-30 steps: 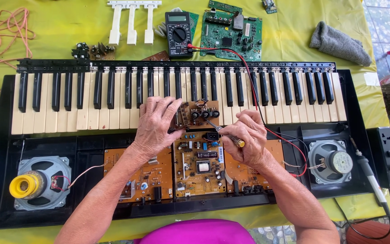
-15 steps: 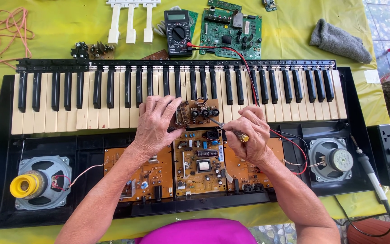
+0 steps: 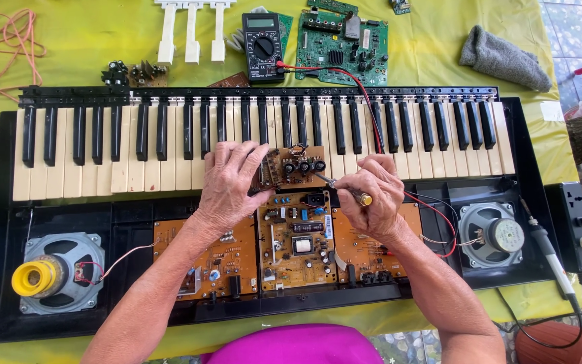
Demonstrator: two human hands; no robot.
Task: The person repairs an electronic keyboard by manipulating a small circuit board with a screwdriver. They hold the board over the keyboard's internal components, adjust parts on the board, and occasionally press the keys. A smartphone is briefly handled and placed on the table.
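Note:
My left hand [image 3: 230, 182] grips a small brown circuit board [image 3: 292, 166] with black capacitors and holds it tilted over the white keys of an opened electronic keyboard [image 3: 257, 138]. My right hand [image 3: 372, 195] is closed around a thin probe-like tool [image 3: 341, 187] with a yellow end; its metal tip touches the small board's right edge. Beneath both hands, brown circuit boards [image 3: 296, 239] sit in the keyboard's open black case. Red and black leads [image 3: 372, 114] run from a black multimeter [image 3: 262, 47] across the keys toward my right hand.
A speaker with a yellow roll on it [image 3: 55, 275] sits at the case's left, another speaker [image 3: 493, 234] at the right. A green circuit board [image 3: 342, 40], loose white keys [image 3: 191, 30], a grey cloth [image 3: 504, 59], orange cord [image 3: 1, 40], a soldering iron [image 3: 550, 259] and a power strip [image 3: 577, 222] lie around.
My right hand has shifted slightly up and the tool's tip has come closer onto the small board. My left hand keeps holding the board in place.

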